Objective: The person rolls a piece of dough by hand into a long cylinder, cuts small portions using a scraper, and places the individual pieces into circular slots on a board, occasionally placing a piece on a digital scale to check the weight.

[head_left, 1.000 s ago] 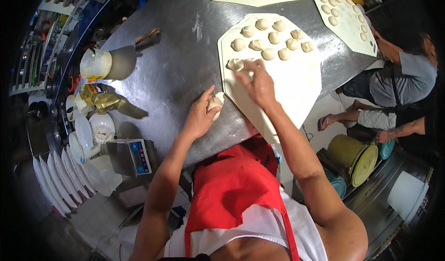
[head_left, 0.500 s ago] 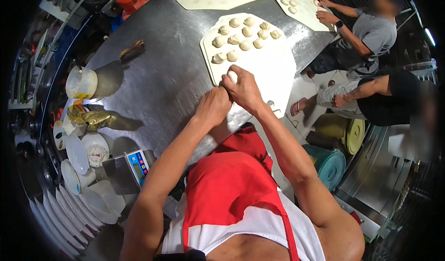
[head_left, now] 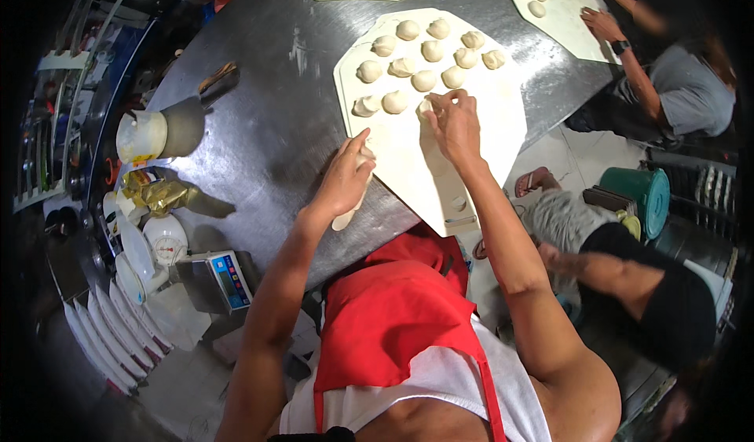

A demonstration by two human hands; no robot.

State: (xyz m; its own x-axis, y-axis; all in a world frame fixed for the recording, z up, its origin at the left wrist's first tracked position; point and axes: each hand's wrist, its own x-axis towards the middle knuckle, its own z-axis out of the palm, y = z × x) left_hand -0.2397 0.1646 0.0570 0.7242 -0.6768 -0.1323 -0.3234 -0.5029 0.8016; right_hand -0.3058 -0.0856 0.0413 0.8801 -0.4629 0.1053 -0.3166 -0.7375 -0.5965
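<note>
My right hand (head_left: pixel 457 128) is over the white board (head_left: pixel 491 139), fingertips pinched on a small dough ball (head_left: pixel 426 106) at the board's surface. Several pale dough balls (head_left: pixel 424 80) sit in rough rows on the far half of that board. At the board's near left edge, my left hand (head_left: pixel 342 179) curls loosely round a strip of dough (head_left: pixel 343 220). One end of the strip shows between thumb and fingers, the other below the palm; its middle is hidden.
On the metal table (head_left: pixel 267 135) stand a white tub (head_left: pixel 141 137), a gold plastic wrapper (head_left: pixel 161 193), a brush-like tool (head_left: pixel 217 79) and a digital scale (head_left: pixel 228 281). Another dough board (head_left: pixel 561 18) lies far right, with a co-worker's hands (head_left: pixel 603 24) at it. A second person (head_left: pixel 620 265) sits to the right.
My hands have parted. The right one has moved forward over the board with the dough ball; the left has drawn back slightly, uncovering the dough strip. The whole view has shifted.
</note>
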